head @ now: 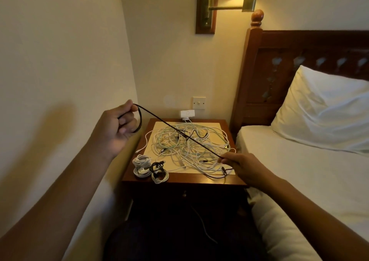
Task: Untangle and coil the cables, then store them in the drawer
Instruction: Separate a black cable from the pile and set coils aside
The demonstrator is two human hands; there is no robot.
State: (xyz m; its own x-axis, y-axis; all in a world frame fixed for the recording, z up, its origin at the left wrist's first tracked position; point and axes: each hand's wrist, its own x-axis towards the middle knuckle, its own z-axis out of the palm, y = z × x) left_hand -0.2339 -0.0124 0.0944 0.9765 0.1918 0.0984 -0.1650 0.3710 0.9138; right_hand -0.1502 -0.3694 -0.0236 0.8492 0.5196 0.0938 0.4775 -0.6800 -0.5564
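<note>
Nightstand (135, 175) by the bed: black cable (179, 131) stretched between two hands above the white tangle (191, 150).
Left hand (116, 129), off the top's 10 o'clock edge, curls round a loop of the cable. Right hand (246, 166), at 4 o'clock, pinches it farther along. Hands are well apart and the line is taut. Finished coils (149, 168) sit at 7 o'clock; the drawer (184, 193) below appears closed. Judgement: the cable is light, thin and limp, and its sheath looks braided, so it should give fair grip. Best held near a plug end and fed loop by loop into the left hand. Hard pulling could cinch knots or strain connectors.
</note>
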